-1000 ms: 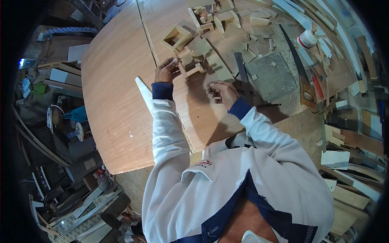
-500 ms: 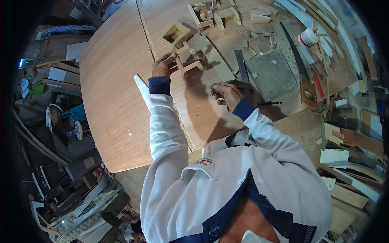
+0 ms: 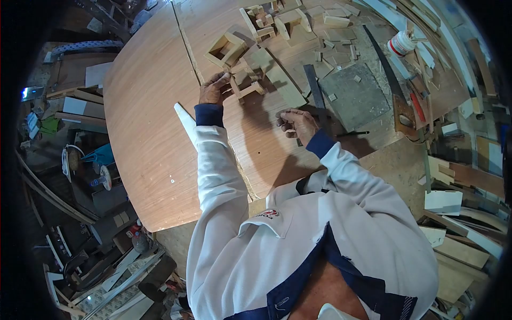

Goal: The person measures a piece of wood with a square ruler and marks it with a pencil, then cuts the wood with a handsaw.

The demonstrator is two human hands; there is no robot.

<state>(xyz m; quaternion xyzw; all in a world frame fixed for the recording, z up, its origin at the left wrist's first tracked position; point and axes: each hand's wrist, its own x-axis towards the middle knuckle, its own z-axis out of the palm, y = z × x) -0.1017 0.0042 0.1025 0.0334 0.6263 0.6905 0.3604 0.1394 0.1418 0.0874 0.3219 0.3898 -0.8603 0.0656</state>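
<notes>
Near the upper middle of the frame the left hand (image 3: 214,89) rests its grip on a half-built small wooden frame (image 3: 246,85) on the surface (image 3: 149,133), several finished frames (image 3: 226,49) lying beyond, while the right hand (image 3: 296,124) pinches a small piece, probably the next part to fit.

Bare tabletop (image 3: 149,133) lies open left; wood offcuts (image 3: 330,37) crowd the far side.
</notes>
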